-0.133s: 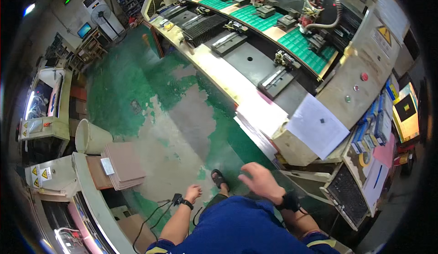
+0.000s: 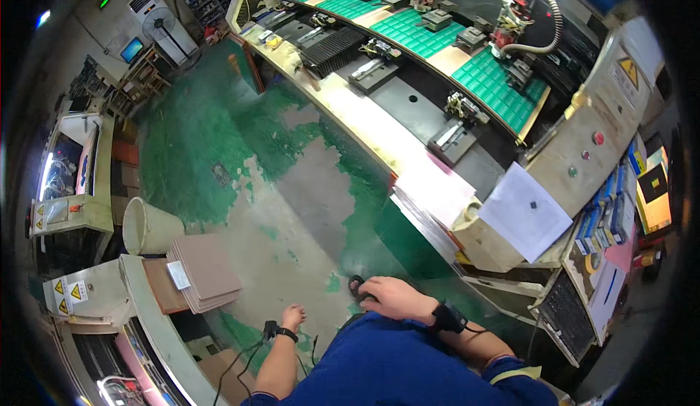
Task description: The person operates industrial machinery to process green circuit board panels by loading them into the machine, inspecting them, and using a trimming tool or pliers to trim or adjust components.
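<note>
Worn floor (image 2: 292,223); left hand (image 2: 294,318) and right hand (image 2: 399,299) loosely part-open, seemingly empty; a careless brush could dislodge paper (image 2: 523,216) at the right hand's two o'clock.

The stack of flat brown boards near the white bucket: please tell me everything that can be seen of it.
The stack of flat brown boards looks greyish brown, matt and rectangular, perhaps of fibreboard or card. Several layers show along its near edge, not quite evenly aligned. It lies flat, just on the near side of the white bucket. A small pale card lies at its left edge, beside a redder brown board. What supports it is hidden. No hand touches it.
</note>
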Demonstrator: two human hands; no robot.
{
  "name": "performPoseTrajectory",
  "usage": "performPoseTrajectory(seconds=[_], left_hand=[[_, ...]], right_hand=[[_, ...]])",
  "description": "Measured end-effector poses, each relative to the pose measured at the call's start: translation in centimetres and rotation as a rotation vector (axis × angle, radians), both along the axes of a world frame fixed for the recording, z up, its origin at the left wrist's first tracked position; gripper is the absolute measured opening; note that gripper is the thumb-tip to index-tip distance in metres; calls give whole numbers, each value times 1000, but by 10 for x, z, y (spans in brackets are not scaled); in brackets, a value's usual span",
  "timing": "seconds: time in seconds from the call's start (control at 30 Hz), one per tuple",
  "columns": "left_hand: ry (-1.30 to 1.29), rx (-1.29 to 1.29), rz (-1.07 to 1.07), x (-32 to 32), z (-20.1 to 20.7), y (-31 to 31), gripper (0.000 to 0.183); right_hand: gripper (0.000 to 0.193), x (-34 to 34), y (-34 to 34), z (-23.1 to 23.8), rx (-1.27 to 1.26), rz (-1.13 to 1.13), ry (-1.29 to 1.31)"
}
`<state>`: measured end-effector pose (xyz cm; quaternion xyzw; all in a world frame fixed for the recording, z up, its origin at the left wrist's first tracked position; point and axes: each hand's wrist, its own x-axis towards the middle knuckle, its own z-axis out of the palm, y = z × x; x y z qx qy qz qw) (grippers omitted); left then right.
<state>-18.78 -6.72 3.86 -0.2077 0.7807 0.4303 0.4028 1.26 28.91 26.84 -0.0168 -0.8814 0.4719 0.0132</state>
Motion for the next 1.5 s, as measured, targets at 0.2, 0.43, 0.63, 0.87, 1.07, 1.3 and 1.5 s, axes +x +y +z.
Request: performPoseTrajectory(seconds=[0.2, 0.43, 0.63, 0.87, 1.07, 1.3, 1.5], left_hand=[[-63, 2, 224, -54, -38, -26, 23], [-244, 155, 254, -177, -23, 94, 33], [-41, 20, 73, -381, -25, 251, 22], [339, 224, -509, -589, 40, 559, 20], [248, 361, -618, -611, 71, 695, 25], [70, 226, -755, -593, 48, 687, 25], [8, 128, -749, -597, 37, 671, 26]], right_hand=[[29, -107, 49, -33, 23, 136, -93], [29, -274, 171, -80, 3, 35, -188], [23, -451, 329, -110, -60, -170, -42], [11, -579, 535, -134, 28, -796, -2], [14, -661, 601, -160, 32, -883, 14], [14, -704, 616, -167, 205, -785, -45], [8, -715, 624, -164, 396, -629, -74]])
